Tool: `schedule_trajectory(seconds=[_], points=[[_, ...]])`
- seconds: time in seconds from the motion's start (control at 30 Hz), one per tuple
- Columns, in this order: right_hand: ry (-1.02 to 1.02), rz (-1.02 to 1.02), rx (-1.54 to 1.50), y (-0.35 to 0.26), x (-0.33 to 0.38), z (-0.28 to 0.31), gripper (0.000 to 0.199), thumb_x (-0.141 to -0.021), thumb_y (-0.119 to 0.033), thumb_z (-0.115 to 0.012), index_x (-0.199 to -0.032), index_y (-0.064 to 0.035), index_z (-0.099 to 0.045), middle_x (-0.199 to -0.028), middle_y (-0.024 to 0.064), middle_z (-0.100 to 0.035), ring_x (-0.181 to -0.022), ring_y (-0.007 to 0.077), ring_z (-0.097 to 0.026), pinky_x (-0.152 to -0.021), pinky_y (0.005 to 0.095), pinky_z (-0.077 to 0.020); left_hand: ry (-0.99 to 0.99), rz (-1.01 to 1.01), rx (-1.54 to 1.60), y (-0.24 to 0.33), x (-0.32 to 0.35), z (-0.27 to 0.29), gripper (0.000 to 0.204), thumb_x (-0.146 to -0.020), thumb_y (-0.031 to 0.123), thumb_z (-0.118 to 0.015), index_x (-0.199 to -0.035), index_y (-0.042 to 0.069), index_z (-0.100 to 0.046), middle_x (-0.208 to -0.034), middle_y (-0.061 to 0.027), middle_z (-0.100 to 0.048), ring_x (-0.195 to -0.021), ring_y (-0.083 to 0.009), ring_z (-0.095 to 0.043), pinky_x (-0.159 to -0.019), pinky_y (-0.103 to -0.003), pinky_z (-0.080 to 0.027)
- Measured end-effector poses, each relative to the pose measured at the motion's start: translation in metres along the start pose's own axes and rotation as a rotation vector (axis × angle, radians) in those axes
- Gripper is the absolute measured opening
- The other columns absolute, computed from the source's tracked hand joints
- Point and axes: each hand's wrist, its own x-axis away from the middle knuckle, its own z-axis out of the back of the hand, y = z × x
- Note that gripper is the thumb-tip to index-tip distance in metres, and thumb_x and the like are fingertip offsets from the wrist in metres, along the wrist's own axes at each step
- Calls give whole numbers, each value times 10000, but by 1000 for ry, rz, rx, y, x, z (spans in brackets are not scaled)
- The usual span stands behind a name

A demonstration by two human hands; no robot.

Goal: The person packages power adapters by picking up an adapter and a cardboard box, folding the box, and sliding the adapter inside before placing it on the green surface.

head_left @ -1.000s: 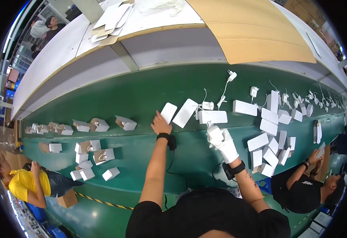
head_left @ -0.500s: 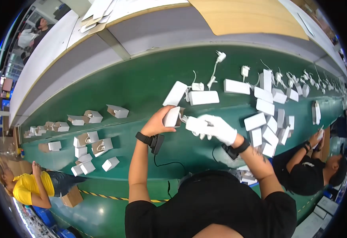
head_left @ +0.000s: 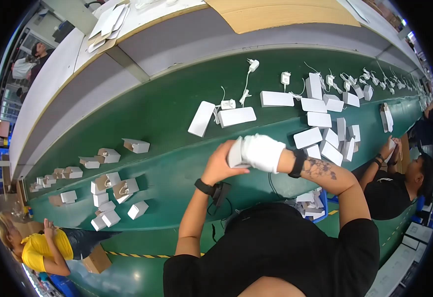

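My left hand [head_left: 220, 164] is closed round a small white box [head_left: 235, 154], gripping it from its left side with the thumb along the lower edge. My right hand [head_left: 263, 152], in a white glove, is bunched against the right side of that box. Its fingertips and anything inside them are hidden behind the back of the glove. Beyond my hands, a white box [head_left: 202, 119] and another white box [head_left: 237, 117] lie on the green surface beside a white plug adapter [head_left: 227, 104]. Farther back lies a white plug adapter with a cable [head_left: 252, 65].
Several white boxes [head_left: 319, 120] are heaped to the right, with plug adapters [head_left: 285, 78] behind them. Open boxes [head_left: 126, 188] stand at the left. A blue bin of white pieces [head_left: 322, 207] sits by my right side. Co-workers are at the right [head_left: 392, 185] and left [head_left: 45, 250].
My right hand has moved left against the box; the white adapter and cable it held are now out of sight. My left hand still holds the box. The view has shifted slightly.
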Motion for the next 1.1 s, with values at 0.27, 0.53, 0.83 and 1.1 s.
schedule_trajectory(seconds=[0.27,0.53,0.83,1.1], points=[[-35,-33,-144,-47,-21,-34,174,-712,-115,-604,-866,-37,-628,-783,165,-629,-716,330,-635,-646,400,-523,163,-82,19,-30,48,7,793,-532,295,-873,-1189,36,-510,-1098,-135,-579,-1045,-288,-559,-915,-379,-429],[799,-1059,-460,203,-134,-103,425,-805,-324,-667,-1019,39,-607,-931,199,-655,-869,315,-642,-804,339,-492,915,-36,-12,-180,38,162,734,-632,122,-805,-1241,32,-405,-1217,-107,-459,-1088,-222,-478,-940,-355,-400],[537,-1431,-824,388,-249,-171,238,-765,-213,-689,-918,-41,-628,-868,79,-659,-846,216,-637,-753,337,-504,1160,166,-261,-162,15,167,843,-679,165,-782,-1358,34,-299,-1315,-114,-400,-1194,-247,-411,-1005,-374,-335],[757,-406,-2073,150,-179,-44,332,-829,-76,-542,-1147,-81,-446,-1056,123,-545,-886,250,-587,-824,517,-519,283,442,1253,-73,22,53,618,-927,528,-405,-1228,-6,-483,-1264,-189,-515,-1168,-286,-498,-1005,-428,-371]])
